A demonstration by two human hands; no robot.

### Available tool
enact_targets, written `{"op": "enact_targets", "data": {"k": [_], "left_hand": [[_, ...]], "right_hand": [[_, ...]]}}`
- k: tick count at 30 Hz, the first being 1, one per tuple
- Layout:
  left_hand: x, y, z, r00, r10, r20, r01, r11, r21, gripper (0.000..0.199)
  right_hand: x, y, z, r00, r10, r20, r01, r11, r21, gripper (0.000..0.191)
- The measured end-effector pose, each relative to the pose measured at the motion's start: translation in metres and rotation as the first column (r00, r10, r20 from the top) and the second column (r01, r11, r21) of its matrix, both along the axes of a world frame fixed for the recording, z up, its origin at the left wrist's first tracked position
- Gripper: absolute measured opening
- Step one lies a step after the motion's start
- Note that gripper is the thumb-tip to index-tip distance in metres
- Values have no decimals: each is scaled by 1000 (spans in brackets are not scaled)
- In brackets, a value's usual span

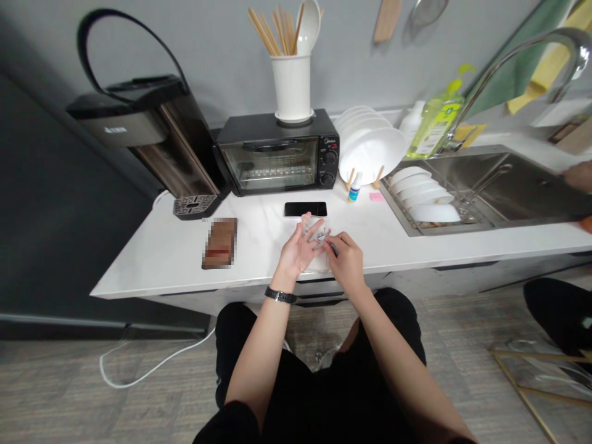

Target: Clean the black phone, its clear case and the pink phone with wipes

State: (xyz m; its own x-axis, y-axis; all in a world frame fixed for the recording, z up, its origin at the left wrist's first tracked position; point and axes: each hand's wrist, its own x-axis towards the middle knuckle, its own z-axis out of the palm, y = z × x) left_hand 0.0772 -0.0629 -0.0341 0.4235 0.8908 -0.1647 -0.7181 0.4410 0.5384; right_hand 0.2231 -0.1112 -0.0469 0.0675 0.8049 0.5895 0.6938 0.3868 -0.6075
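My left hand (300, 250), with a black watch (280, 295) on the wrist, is spread with its fingers apart near the counter's front edge. Close to its fingertips my right hand (345, 256) is closed in a pinch on something small and dark that I cannot make out. A clear plastic bag (318, 264) with small items lies under and between the hands, partly hidden by them. Just behind the fingers a black phone (305, 209) rests on the white counter (259, 246). Farther back stand a small blue and white bottle (355, 187) and pink sticky notes (376, 197).
A toaster oven (277, 163) stands behind the phone, with a utensil holder (293, 86) on top. A tall dispenser (171, 142) and a brown blurred item (221, 243) are left. Plates (370, 148) and a sink (509, 179) are right. Another person's hand (580, 177) shows far right.
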Motion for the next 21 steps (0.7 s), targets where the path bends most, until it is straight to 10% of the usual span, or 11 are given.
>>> {"op": "enact_targets", "data": {"k": [12,21], "left_hand": [[1,5,-3,999,0,36,4,991,-131,43],[-4,-2,2,998,-35,56,35,999,-1,52]], "right_hand": [[-24,62,22,997,35,-69,-30,997,72,22],[-33,-17,-4,965,263,-2,-263,964,47,22]]}}
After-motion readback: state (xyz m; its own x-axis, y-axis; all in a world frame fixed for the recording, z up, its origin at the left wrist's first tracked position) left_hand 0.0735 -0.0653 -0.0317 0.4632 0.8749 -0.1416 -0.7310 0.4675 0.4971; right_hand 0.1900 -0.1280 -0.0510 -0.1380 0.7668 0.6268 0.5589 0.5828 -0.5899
